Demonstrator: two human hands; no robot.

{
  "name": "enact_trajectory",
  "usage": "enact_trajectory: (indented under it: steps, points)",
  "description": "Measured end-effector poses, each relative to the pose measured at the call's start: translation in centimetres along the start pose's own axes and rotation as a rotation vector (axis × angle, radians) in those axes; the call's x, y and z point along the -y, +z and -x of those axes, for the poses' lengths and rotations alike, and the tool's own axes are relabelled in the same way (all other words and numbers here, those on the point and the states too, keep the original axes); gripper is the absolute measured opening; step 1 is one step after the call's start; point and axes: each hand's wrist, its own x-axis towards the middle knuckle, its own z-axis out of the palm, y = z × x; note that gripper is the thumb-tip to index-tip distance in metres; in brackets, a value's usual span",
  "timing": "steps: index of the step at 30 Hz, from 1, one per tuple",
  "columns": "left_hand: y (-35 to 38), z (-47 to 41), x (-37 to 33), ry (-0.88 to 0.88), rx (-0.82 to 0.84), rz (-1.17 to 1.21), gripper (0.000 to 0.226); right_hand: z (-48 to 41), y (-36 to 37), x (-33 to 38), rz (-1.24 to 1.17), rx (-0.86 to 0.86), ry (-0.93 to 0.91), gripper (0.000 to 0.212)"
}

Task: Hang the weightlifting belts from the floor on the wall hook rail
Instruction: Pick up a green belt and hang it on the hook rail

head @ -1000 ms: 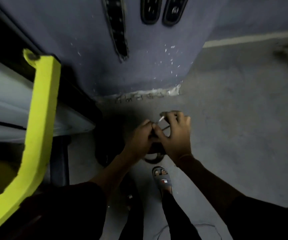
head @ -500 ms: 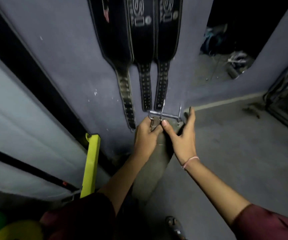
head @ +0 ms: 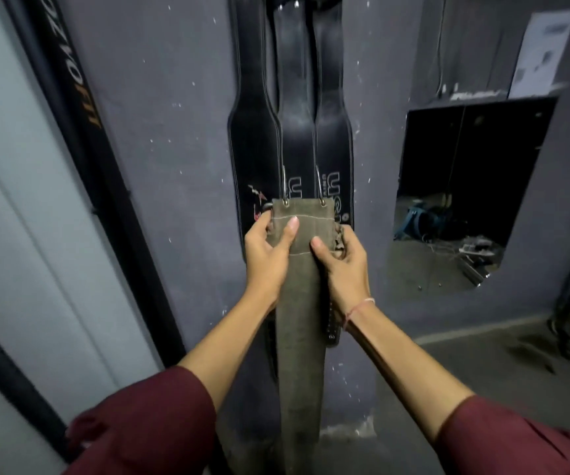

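Raised since half a second earlier: both hands and the olive belt [head: 299, 337] came up from the black belts' [head: 293, 125] tails to their wide logo parts. Left hand [head: 266, 255] pinched the olive belt's left edge near its top, thumb on front, fingers curled behind. Right hand [head: 345, 265] did the same on the right edge. Buckle wires [head: 283, 186] stuck up from the top end, against the black belts hanging on the grey wall [head: 174, 132]. The rest hung straight down between the forearms.

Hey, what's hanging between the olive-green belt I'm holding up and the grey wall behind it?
In the head view, three black leather belts hang against the grey wall, directly behind the olive-green suede belt.
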Motion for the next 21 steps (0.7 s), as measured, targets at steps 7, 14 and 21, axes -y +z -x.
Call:
enact_trajectory:
  steps: [7,14,21]
  points:
    - [1.7,-6.1,-6.3,0.184,-0.134,0.062,0.021,-2.2,-0.5,-0.3,0.051,0.137,-0.004,0.028]
    - [2.3,-8.3,-7.0,0.222,-0.104,0.071,0.02,-2.8,-0.7,-0.2,0.061,0.146,0.04,0.013]
    - [3.0,-9.6,-8.2,0.244,-0.097,0.079,0.034,-1.9,-2.7,-2.4,0.038,0.209,0.098,0.028]
